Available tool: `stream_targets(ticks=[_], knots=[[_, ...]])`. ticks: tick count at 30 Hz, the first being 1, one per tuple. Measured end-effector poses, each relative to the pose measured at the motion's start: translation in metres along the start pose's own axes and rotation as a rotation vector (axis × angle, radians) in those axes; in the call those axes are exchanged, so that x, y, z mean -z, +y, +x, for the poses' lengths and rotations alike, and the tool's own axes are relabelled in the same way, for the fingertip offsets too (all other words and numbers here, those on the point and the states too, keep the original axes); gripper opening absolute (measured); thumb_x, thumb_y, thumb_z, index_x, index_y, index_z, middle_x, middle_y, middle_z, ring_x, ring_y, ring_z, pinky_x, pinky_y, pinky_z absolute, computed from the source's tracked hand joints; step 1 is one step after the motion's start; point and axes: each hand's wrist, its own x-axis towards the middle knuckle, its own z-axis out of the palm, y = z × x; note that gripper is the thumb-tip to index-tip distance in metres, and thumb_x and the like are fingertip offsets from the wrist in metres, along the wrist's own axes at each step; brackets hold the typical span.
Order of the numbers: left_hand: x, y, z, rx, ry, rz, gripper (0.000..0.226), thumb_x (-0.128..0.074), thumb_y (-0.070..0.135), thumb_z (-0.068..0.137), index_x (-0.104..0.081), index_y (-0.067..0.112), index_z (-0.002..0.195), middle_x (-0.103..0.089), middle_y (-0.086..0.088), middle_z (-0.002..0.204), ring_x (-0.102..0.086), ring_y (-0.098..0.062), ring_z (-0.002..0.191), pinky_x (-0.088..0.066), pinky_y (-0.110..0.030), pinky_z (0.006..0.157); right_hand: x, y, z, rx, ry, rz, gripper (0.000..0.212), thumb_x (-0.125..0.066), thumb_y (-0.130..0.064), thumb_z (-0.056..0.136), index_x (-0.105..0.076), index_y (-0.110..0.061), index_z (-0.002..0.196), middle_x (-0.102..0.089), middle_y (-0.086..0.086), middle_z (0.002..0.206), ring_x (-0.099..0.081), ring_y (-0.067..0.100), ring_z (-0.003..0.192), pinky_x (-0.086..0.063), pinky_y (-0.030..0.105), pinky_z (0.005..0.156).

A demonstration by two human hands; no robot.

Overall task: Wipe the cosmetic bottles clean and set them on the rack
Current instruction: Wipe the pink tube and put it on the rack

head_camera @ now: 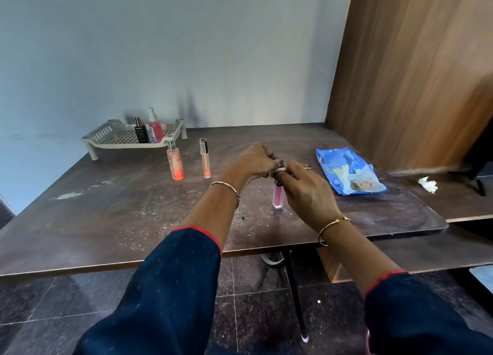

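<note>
A small pink gloss tube [278,197] stands upright on the dark table [112,221], a little right of centre. My right hand [306,192] grips its upper part, hiding the cap. My left hand [256,159] pinches a small white wipe [280,169] against the top of the tube. An orange spray bottle [175,162] and a peach gloss tube [205,158] stand further back to the left. The beige slotted rack [117,138] at the back left holds a black perfume bottle [141,131] and a red-pink bottle [155,129].
A blue pack of wipes [349,172] lies flat to the right of my hands. A crumpled white tissue [428,184] sits on the lower surface at far right. A wooden panel [413,74] rises at the back right. White dust speckles the tabletop.
</note>
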Motion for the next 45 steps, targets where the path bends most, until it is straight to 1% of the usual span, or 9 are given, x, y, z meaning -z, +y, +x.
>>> stream_targets(ticks=[12,17,21,25,29,32,36,40,45], knots=[[-0.005,-0.005,0.001,0.001,0.022,-0.048,0.012,-0.057,0.010,0.089,-0.063,0.010,0.079,-0.069,-0.018,0.094,-0.056,-0.021,0.079,-0.044,-0.029,0.064,-0.017,-0.022,-0.024,-0.188,-0.335,-0.010,0.008,-0.065,0.001,0.080,-0.063,-0.005,0.083,-0.054,0.013,0.099,-0.058,0.033,0.069,-0.042,0.035,0.044],[-0.006,-0.011,0.001,-0.005,0.042,-0.065,0.009,-0.057,0.015,0.089,-0.064,0.010,0.087,-0.063,-0.009,0.080,-0.048,-0.018,0.069,-0.035,-0.024,0.058,-0.016,-0.023,-0.027,-0.483,-0.299,0.183,0.015,-0.065,-0.008,0.086,-0.073,-0.012,0.097,-0.056,0.006,0.096,-0.061,0.027,0.085,-0.048,0.036,0.072],[-0.007,-0.015,-0.003,-0.023,0.045,-0.116,0.012,-0.056,0.016,0.090,-0.062,0.011,0.083,-0.045,0.008,0.051,-0.036,-0.010,0.051,-0.031,-0.023,0.059,-0.009,-0.004,-0.040,-0.656,-0.286,0.265,0.014,-0.068,-0.005,0.082,-0.075,-0.015,0.089,-0.056,0.000,0.087,-0.059,0.019,0.081,-0.050,0.034,0.078],[-0.008,-0.017,-0.011,-0.035,-0.005,-0.139,0.013,-0.048,0.016,0.095,-0.058,0.016,0.088,-0.042,0.006,0.064,-0.034,-0.008,0.059,-0.030,-0.020,0.057,0.003,0.006,-0.048,-0.960,-0.183,0.735,0.017,-0.070,0.001,0.080,-0.073,-0.015,0.076,-0.072,0.000,0.084,-0.065,0.015,0.081,-0.052,0.029,0.082],[-0.010,-0.025,-0.013,-0.032,0.000,-0.063,0.029,-0.047,0.048,0.083,-0.056,0.023,0.091,-0.053,0.005,0.078,-0.055,-0.026,0.082,-0.043,-0.045,0.091,0.012,0.007,-0.048,-1.195,0.029,1.217,0.012,-0.076,-0.007,0.076,-0.071,-0.001,0.084,-0.073,0.011,0.086,-0.066,0.018,0.083,-0.052,0.024,0.081],[-0.011,-0.031,-0.012,-0.016,0.035,-0.031,0.036,-0.044,0.060,0.070,-0.052,0.028,0.085,-0.055,0.008,0.079,-0.057,-0.037,0.105,-0.034,-0.062,0.103,0.012,0.004,-0.041,-1.216,0.121,1.351,0.007,-0.073,-0.004,0.077,-0.066,-0.004,0.077,-0.066,0.007,0.075,-0.059,0.013,0.073,-0.051,0.013,0.067],[-0.014,-0.031,-0.012,-0.056,0.067,-0.012,0.032,-0.049,0.059,0.075,-0.062,0.031,0.082,-0.056,0.004,0.063,-0.060,-0.041,0.092,-0.033,-0.065,0.101,0.007,0.000,-0.022,-1.159,0.250,1.436,0.011,-0.069,0.003,0.079,-0.065,-0.005,0.084,-0.069,0.003,0.075,-0.064,0.010,0.073,-0.053,0.014,0.070],[-0.012,-0.025,-0.016,-0.035,0.099,-0.123,0.021,-0.060,0.037,0.088,-0.068,0.019,0.080,-0.059,-0.009,0.074,-0.049,-0.022,0.070,-0.044,-0.035,0.074,-0.002,-0.009,0.000,-1.067,0.272,1.341,0.011,-0.071,0.002,0.078,-0.068,-0.004,0.087,-0.071,0.011,0.083,-0.068,0.011,0.077,-0.052,0.017,0.072],[-0.010,-0.019,-0.016,0.032,0.128,-0.240,0.032,-0.064,0.024,0.088,-0.065,-0.007,0.096,-0.061,-0.015,0.081,-0.050,-0.021,0.070,-0.042,-0.031,0.069,-0.016,-0.017,0.010,-0.993,0.329,1.150,0.015,-0.074,0.007,0.074,-0.067,-0.006,0.074,-0.068,0.007,0.074,-0.066,0.005,0.066,-0.050,0.014,0.064]])
